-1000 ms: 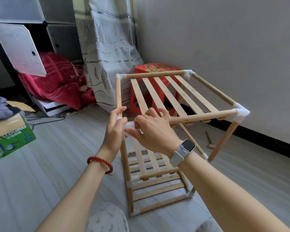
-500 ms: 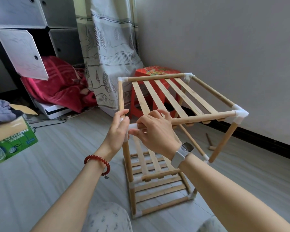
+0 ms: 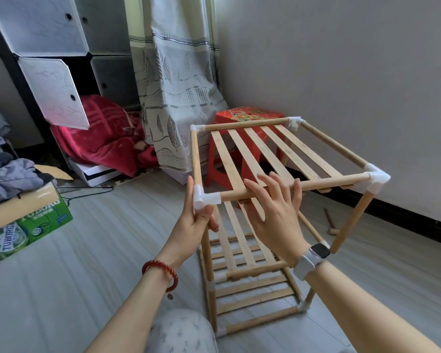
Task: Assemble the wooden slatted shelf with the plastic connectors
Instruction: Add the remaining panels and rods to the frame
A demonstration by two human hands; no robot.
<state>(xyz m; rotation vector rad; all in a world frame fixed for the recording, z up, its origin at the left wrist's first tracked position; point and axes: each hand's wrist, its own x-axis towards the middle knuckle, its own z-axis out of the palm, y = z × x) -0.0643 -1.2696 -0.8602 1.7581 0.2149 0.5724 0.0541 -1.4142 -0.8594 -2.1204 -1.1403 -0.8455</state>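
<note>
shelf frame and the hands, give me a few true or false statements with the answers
1. The left hand grips the post just under the near white corner connector. True.
2. The right hand is curled tight round the front rail. False: its fingers are spread and straight at the rail.
3. A red stool stands behind the shelf. True.
4. The top tier has no slats yet. False: five slats lie across it.
5. The green box sits on the floor to the left. True.
</note>
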